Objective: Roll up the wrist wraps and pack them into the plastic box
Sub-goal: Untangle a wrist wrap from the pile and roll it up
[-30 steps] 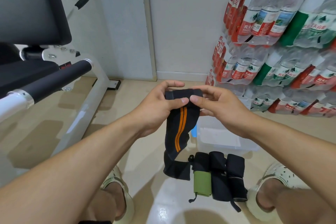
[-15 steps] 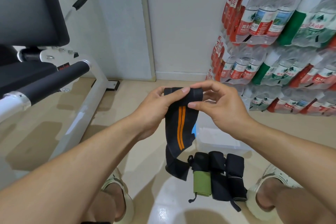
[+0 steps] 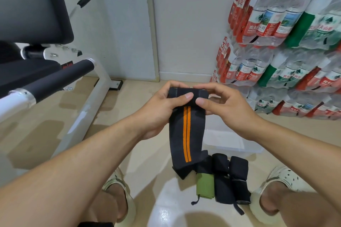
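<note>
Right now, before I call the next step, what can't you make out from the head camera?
- Plastic box: its inside, hidden by the orange-striped wrap and right hand.
- How far the wrap's top is rolled: covered by left hand and right thumbs.
- Wraps on the floor: their count; they overlap.
</note>
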Available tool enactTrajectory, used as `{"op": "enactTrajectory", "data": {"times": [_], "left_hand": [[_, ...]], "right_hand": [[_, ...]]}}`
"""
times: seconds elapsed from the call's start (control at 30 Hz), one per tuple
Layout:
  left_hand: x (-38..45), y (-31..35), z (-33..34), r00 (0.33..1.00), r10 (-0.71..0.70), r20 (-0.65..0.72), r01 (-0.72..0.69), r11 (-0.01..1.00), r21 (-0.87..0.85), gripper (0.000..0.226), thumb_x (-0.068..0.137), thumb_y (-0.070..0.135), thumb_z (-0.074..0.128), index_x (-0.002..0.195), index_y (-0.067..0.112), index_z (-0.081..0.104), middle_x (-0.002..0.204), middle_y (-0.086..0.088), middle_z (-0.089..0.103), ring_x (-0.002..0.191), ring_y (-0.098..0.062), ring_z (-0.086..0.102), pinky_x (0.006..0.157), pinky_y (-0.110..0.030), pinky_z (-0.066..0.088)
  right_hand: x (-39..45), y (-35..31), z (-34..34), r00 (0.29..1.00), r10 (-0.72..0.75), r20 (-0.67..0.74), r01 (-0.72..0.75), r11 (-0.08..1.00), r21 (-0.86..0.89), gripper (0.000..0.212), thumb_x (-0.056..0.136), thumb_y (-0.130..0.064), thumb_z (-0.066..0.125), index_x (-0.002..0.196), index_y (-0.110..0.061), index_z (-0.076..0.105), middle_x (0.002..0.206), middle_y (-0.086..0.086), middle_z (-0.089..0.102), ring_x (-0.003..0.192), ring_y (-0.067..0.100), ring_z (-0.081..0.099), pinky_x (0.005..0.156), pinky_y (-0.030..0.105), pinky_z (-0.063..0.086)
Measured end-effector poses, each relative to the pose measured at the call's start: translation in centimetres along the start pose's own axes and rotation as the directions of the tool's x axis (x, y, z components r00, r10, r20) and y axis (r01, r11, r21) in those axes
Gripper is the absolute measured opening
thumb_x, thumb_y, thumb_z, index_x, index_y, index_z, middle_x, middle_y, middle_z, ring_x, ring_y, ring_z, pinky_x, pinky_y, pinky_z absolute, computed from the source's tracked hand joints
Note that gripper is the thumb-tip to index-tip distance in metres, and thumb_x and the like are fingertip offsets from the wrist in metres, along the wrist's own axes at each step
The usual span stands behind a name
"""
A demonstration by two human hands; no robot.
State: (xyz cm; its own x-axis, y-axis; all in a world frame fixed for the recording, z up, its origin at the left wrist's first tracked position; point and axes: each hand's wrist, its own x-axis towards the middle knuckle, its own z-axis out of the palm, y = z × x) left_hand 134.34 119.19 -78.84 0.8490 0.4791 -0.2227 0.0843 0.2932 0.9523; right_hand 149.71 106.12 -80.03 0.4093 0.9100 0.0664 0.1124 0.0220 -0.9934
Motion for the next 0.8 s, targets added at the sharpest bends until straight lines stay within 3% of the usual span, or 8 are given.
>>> {"op": "enactTrajectory", "data": {"times": [0.07, 0.17, 0.3, 0.4, 0.5, 0.6, 0.7, 0.8], "left_hand": [[0.0, -0.1, -0.1, 1.000, 0.010, 0.005, -0.010, 1.000, -0.011, 0.022, 0.094, 0.014, 0.068, 0.114, 0.019, 0.059, 0.097, -0.005, 0.073, 0.089, -0.022, 0.071, 0.077, -0.034, 0.056], [-0.1, -0.1, 0.1, 1.000, -0.004, 0.004, 0.004, 0.998, -0.059, 0.024, 0.095, 0.015, 0.066, 0.117, 0.017, 0.058, 0.100, -0.007, 0.071, 0.091, -0.022, 0.070, 0.081, -0.036, 0.058], [0.1, -0.3, 0.3, 0.999, -0.030, -0.013, 0.029, 0.994, -0.103, 0.024, 0.099, 0.026, 0.061, 0.118, 0.011, 0.059, 0.114, -0.013, 0.068, 0.104, -0.026, 0.069, 0.097, -0.042, 0.054], [0.2, -0.4, 0.2, 0.993, -0.099, 0.059, 0.099, 0.995, 0.000, 0.045, 0.102, 0.045, 0.051, 0.129, 0.011, 0.064, 0.126, -0.012, 0.070, 0.118, -0.027, 0.067, 0.102, -0.046, 0.052], [0.2, -0.5, 0.3, 0.996, -0.087, 0.018, 0.087, 0.996, -0.010, 0.038, 0.103, 0.036, 0.055, 0.127, 0.009, 0.065, 0.120, -0.015, 0.073, 0.113, -0.029, 0.069, 0.100, -0.045, 0.052], [0.3, -0.5, 0.1, 0.999, -0.030, -0.025, 0.029, 0.999, -0.039, 0.029, 0.102, 0.025, 0.058, 0.124, 0.007, 0.065, 0.112, -0.012, 0.075, 0.104, -0.026, 0.072, 0.093, -0.039, 0.055], [0.3, -0.4, 0.0, 1.000, 0.007, -0.024, -0.008, 1.000, -0.025, 0.031, 0.099, 0.021, 0.062, 0.127, 0.006, 0.059, 0.112, -0.011, 0.075, 0.103, -0.025, 0.073, 0.085, -0.036, 0.056], [0.4, -0.5, -0.1, 0.998, 0.028, -0.055, -0.029, 1.000, -0.008, 0.034, 0.095, 0.018, 0.069, 0.125, 0.012, 0.055, 0.115, -0.011, 0.073, 0.105, -0.026, 0.072, 0.087, -0.036, 0.057]], "right_hand": [[0.0, 0.1, 0.1, 0.999, 0.029, 0.020, -0.030, 0.998, 0.059, 0.038, 0.081, -0.023, 0.076, 0.119, -0.022, 0.071, 0.106, 0.003, 0.076, 0.099, 0.029, 0.075, 0.084, 0.039, 0.063], [0.1, 0.6, 0.1, 0.998, -0.050, -0.048, 0.045, 0.995, -0.092, 0.040, 0.082, -0.011, 0.081, 0.119, -0.025, 0.074, 0.109, 0.007, 0.076, 0.099, 0.037, 0.071, 0.092, 0.041, 0.061], [0.3, 0.8, 0.6, 0.967, -0.233, -0.104, 0.211, 0.960, -0.184, 0.042, 0.081, -0.002, 0.081, 0.114, -0.029, 0.076, 0.106, 0.003, 0.068, 0.095, 0.026, 0.068, 0.091, 0.032, 0.057], [0.1, 1.1, 0.8, 0.936, -0.334, -0.113, 0.300, 0.923, -0.239, 0.043, 0.084, 0.003, 0.078, 0.114, -0.027, 0.076, 0.105, 0.003, 0.063, 0.097, 0.018, 0.067, 0.090, 0.031, 0.057], [-0.1, 1.4, 0.5, 0.902, -0.429, -0.049, 0.373, 0.832, -0.411, 0.044, 0.086, 0.004, 0.076, 0.118, -0.026, 0.074, 0.110, 0.000, 0.064, 0.107, 0.015, 0.064, 0.088, 0.029, 0.057], [0.2, 1.3, 0.3, 0.945, -0.324, -0.031, 0.293, 0.888, -0.355, 0.050, 0.085, 0.000, 0.079, 0.127, -0.026, 0.070, 0.118, -0.001, 0.065, 0.111, 0.016, 0.065, 0.092, 0.035, 0.058], [0.3, 1.0, 0.1, 0.998, -0.064, -0.016, 0.059, 0.975, -0.216, 0.064, 0.077, -0.025, 0.087, 0.135, -0.034, 0.063, 0.120, 0.004, 0.071, 0.110, 0.020, 0.068, 0.095, 0.033, 0.058], [0.3, 0.8, -0.1, 0.999, 0.027, 0.041, -0.023, 0.995, -0.098, 0.057, 0.079, -0.040, 0.078, 0.133, -0.032, 0.064, 0.117, 0.010, 0.074, 0.106, 0.022, 0.072, 0.092, 0.039, 0.061]]}}
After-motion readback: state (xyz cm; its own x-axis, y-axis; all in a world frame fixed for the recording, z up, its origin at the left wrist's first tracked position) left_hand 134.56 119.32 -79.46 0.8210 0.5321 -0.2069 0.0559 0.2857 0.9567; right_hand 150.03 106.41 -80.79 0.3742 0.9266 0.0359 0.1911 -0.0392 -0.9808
